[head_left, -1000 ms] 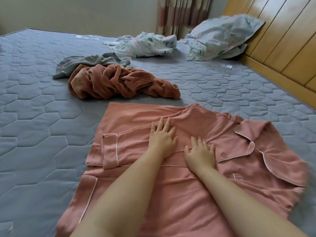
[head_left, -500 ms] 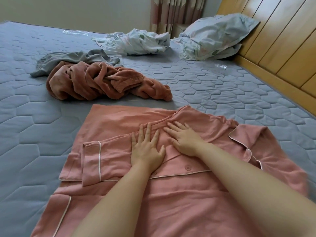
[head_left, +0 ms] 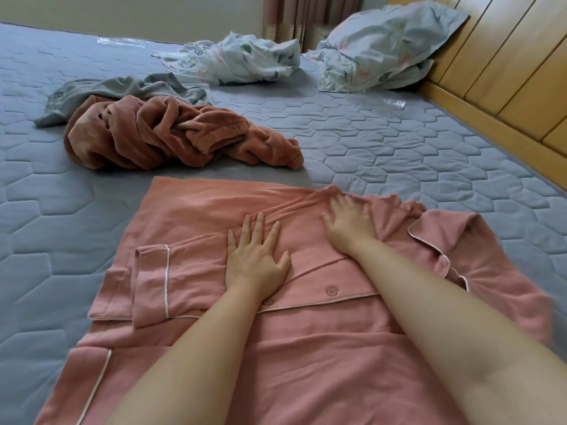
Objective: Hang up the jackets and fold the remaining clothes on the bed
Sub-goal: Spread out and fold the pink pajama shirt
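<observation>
A pink pajama shirt (head_left: 196,216) with white piping lies spread flat on the grey quilted bed (head_left: 399,148), one sleeve folded across its front. My left hand (head_left: 254,259) presses flat on the folded sleeve with fingers straight. My right hand (head_left: 348,223) lies flat farther up, on the wrinkled fabric near the shirt's far edge, fingers spread and slightly blurred. Behind the shirt a rust-brown fleece garment (head_left: 171,133) lies crumpled, with a grey garment (head_left: 122,88) bunched behind it.
A floral sheet or cover (head_left: 242,58) is heaped near the far side, next to a floral pillow (head_left: 383,44) leaning on the wooden headboard (head_left: 506,72). Clear plastic wrap (head_left: 119,41) lies at the far left edge. A curtain (head_left: 303,13) hangs beyond.
My right hand slid from beside the left hand up and away across the shirt toward its far edge. The left hand stayed pressed on the folded sleeve.
</observation>
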